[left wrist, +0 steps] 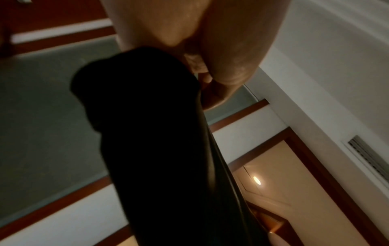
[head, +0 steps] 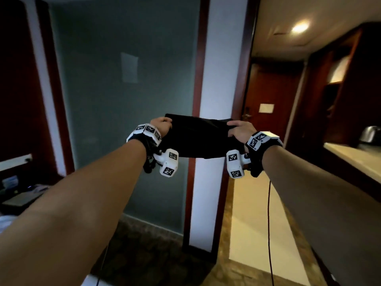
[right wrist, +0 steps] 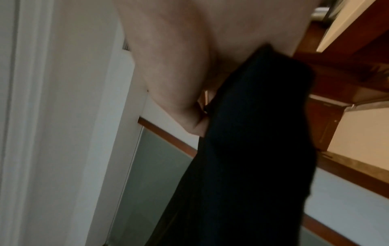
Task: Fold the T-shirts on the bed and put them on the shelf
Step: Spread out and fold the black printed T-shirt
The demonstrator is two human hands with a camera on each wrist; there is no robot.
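Two bare forearms reach out from the near edge of the head view, each wearing a black wrist strap set with white marker cubes, and carry between them a folded black fabric T-shirt (head: 194, 137) held in the air, well above the patterned floor. The left hand (head: 161, 125) grips the shirt's left end, fingers curled over its top edge; the right hand (head: 239, 131) clamps the right end, thumb on the near face and fingers wrapped behind. Both wrist views confirm cloth pinched in each grasp, the fabric running away from the palm in a dark band. Holding the two ends level and pulled gently apart appears meant to keep the folds from slipping while the garment travels. Both arms are extended almost straight, roughly parallel, wrists level, knuckles up.

Ahead stand a grey-green frosted glass panel (head: 127, 100) and a white pillar with dark red trim (head: 218, 83); a reddish wooden door (head: 270, 106) lies farther right down a lit passage. The bed is barely in view and the shelf cannot be identified with certainty; dark wooden cabinetry (head: 346, 83) on the far right may hold it. Folding looks complete; placing remains.
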